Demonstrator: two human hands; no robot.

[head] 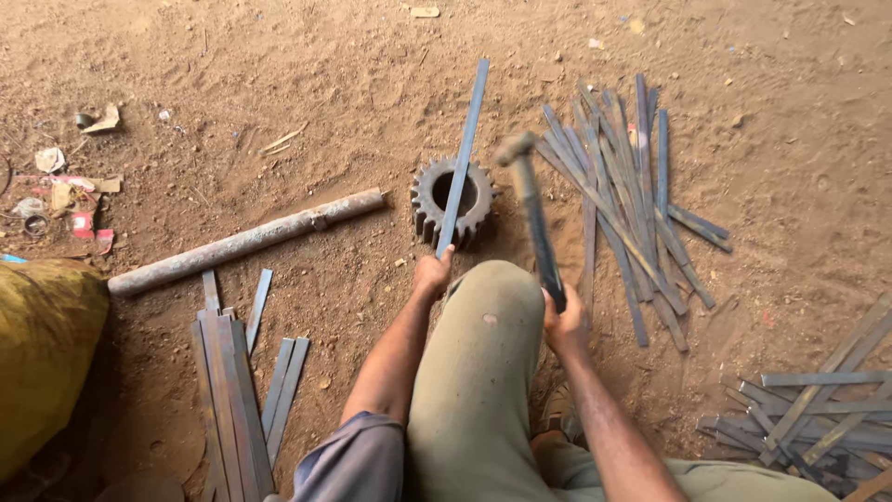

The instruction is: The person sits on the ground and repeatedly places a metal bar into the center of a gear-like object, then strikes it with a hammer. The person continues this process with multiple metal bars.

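Observation:
My left hand grips the near end of a long flat metal strip. The strip lies across the top of a rusty gear wheel set in the dirt and points away from me. My right hand holds a hammer by its dark handle; the blurred head is raised just right of the gear. My knee in olive trousers sits between both arms.
A heap of flat metal strips lies right of the gear, another pile at lower right, and more strips at lower left. A long grey pipe lies left. A yellow sack and scraps sit at far left.

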